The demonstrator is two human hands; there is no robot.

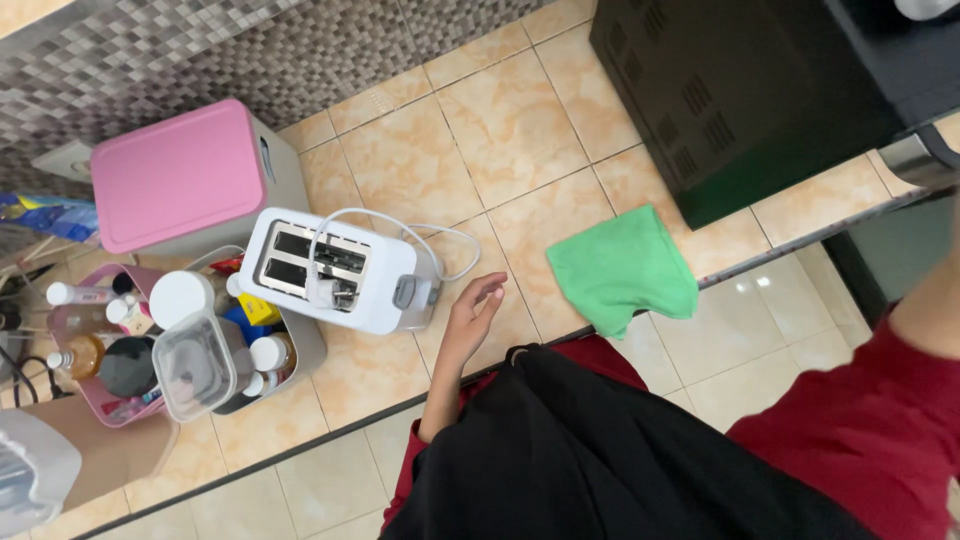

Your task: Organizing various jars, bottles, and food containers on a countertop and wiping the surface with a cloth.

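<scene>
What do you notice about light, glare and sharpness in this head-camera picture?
Head view: even, soft light; a glare spot on the glossy floor tile; faint shadow beside the white toaster; the left hand is sharp; the pale jug at the corner is cropped and slightly blurred.

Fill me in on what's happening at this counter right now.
A person in a red top and black apron stands at a tiled counter. Their left hand rests open on the tiles, empty, just beside a white two-slot toaster whose cord is looped over its top. A crumpled green cloth lies untouched further right, near a black appliance. The right hand is out of view; only its arm shows at the frame edge.
</scene>
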